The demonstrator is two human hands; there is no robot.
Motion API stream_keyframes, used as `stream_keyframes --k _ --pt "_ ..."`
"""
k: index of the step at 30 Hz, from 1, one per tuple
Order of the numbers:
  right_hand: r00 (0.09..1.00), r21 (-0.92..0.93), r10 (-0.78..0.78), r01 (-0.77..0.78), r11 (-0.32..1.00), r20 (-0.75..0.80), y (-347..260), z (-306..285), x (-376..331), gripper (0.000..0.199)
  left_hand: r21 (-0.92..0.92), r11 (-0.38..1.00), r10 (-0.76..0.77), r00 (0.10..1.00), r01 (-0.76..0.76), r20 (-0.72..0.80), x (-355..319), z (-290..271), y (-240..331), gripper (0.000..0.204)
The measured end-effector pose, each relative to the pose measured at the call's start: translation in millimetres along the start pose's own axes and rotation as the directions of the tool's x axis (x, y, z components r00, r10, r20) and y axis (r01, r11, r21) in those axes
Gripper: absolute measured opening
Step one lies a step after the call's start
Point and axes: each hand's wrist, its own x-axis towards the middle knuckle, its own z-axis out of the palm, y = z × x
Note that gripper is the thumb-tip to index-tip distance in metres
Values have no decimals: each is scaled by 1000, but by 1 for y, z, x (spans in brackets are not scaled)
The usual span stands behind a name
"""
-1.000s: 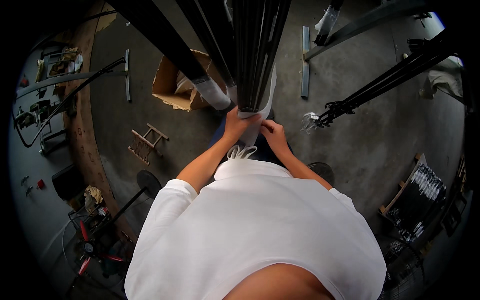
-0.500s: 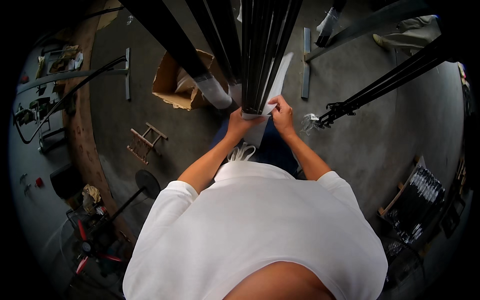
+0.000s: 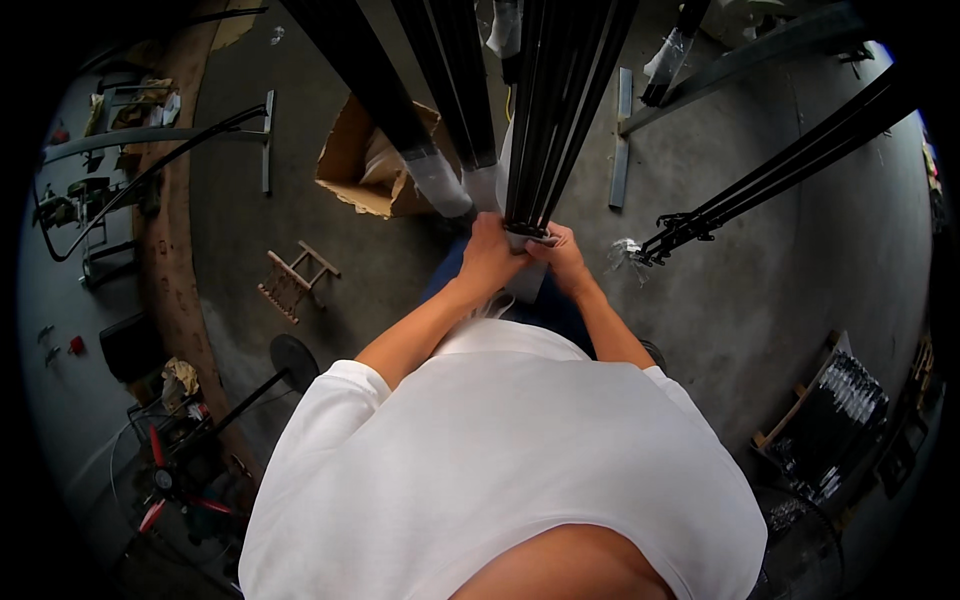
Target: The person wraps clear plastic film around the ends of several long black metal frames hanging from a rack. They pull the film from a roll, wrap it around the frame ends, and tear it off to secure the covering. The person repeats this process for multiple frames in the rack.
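Observation:
A bundle of long black bars runs from the top of the picture down to my hands. Its lower end is wrapped in pale plastic film. My left hand grips the bundle's lower end from the left. On the right side my right hand closes on the same wrapped end, touching the left hand. Two thicker black tubes with pale wrapped ends stand just left of the bundle.
An open cardboard box lies on the concrete floor ahead, a small wooden stool to its left. A grey metal strip and black bars lie to the right. A crate of black parts sits at the right, a fan at lower left.
Both hands have come back together low on the bundle's wrapped end; half a second ago the right hand was raised higher along the pale film.

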Motion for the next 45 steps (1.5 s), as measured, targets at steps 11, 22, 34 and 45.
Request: stream_keyframes --k 11,22,34,45 --pt "995 -90 -54 46 995 -86 -20 -45 -28 29 362 673 410 733 -645 543 55 -49 29 17" --pt "992 28 -100 102 994 -79 -10 -47 -19 20 -806 425 -49 900 411 433 -8 25 42 26" --pt "991 -628 -67 -19 778 -113 -14 -42 -32 31 79 808 583 812 -584 44 -7 1 44 43" --pt "988 -240 -150 139 961 -28 19 -65 -25 51 -669 724 311 945 -169 98 30 12 28 43"
